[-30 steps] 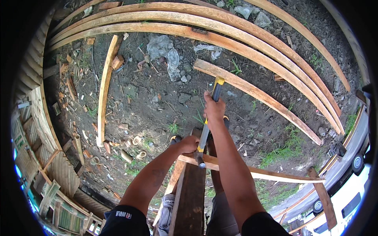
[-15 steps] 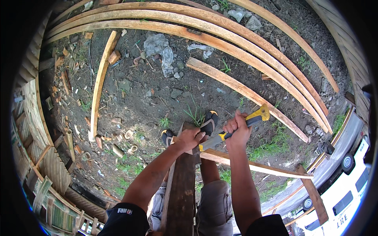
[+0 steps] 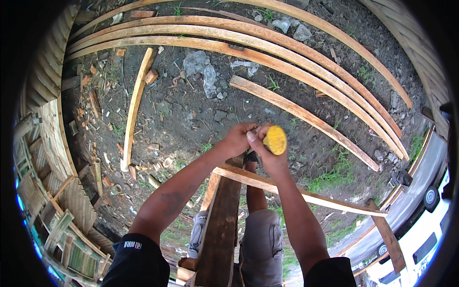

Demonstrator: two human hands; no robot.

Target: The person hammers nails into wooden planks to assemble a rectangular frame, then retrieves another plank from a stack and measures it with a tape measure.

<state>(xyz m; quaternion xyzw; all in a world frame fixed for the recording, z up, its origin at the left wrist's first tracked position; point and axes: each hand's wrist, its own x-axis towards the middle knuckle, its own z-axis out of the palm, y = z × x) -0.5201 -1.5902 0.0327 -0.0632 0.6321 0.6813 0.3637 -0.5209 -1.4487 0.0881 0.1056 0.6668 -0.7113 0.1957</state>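
My right hand [image 3: 272, 161] is closed around the handle of what looks like a chisel, its round yellow end cap [image 3: 276, 140] turned up toward me. The fist and cap hide most of its blade. Against it, my left hand [image 3: 239, 138] is closed, fingertips meeting the right hand's fingers; whatever they pinch is hidden. Both hands are above the far end of a dark thick wooden beam [image 3: 217, 229] that runs between my legs. A lighter wood strip [image 3: 330, 201] lies across that beam and extends to the right.
Several long wood strips [image 3: 215, 47] lie on the dirt ahead. Shorter pieces lie at the left [image 3: 136, 110] and the right [image 3: 306, 119]. Corrugated sheeting and scrap wood [image 3: 71, 205] line the left side. A white vehicle [image 3: 425, 244] stands beyond the lower right edge.
My left hand has lifted off the beam's end and come up to my right hand. The chisel has moved left and turned, so its yellow cap now faces up.
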